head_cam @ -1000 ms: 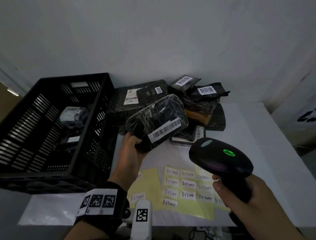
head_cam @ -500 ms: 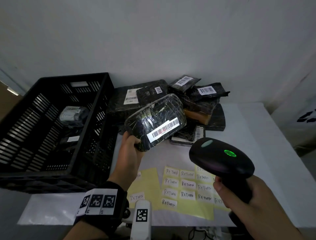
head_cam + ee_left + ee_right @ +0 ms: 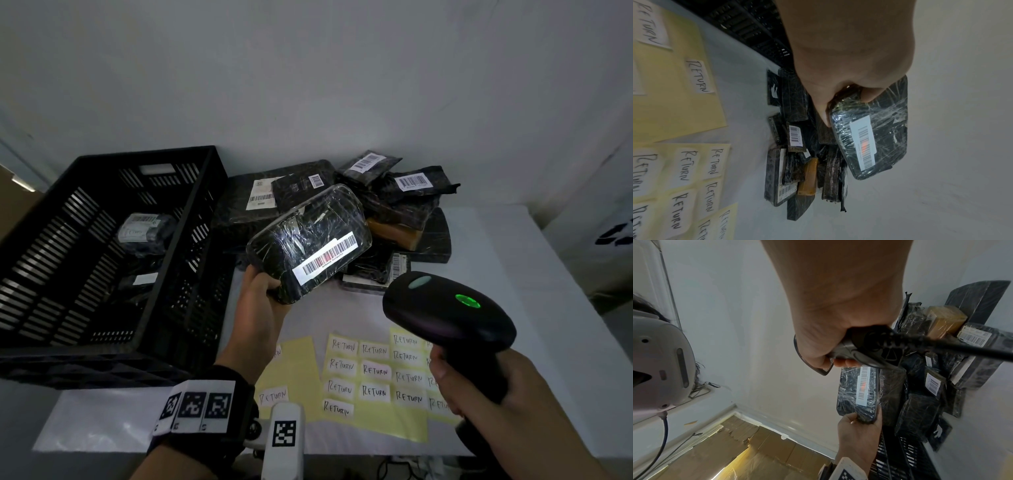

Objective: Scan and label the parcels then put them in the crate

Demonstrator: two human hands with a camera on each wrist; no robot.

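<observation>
- Left hand [image 3: 262, 317]: gripping the lower-left end of a plastic-wrapped black parcel [image 3: 308, 243], thumb on the near face and fingers curled round behind; holding it tilted in the air over the table, between the crate and the parcel pile.
- Barcode label [image 3: 329, 258]: a white strip lying along the parcel's near face and facing the scanner; a red glow is showing across the middle of its bars (plain in both wrist views too).
- Right hand [image 3: 493, 394]: wrapping its fingers tightly round the grip of a black handheld barcode scanner [image 3: 445, 308]; the scanner's head is pointing at the held parcel, well apart from it, and a green light [image 3: 467, 301] is glowing on top.
- Black slatted crate [image 3: 191, 240]: sitting on the table's left side; at least one wrapped parcel [image 3: 144, 233] with a white label is lying inside, toward the far end.
- Parcel pile [image 3: 394, 205]: black wrapped packets and boxes, several showing barcode labels, heaped at the back of the table against the wall; one brown packet [image 3: 394, 234] is lying among them.
- Yellow backing sheets [image 3: 373, 377]: lying flat on the white table [image 3: 513, 260] nearest the person, carrying rows of white stickers handwritten "RETURN".
</observation>
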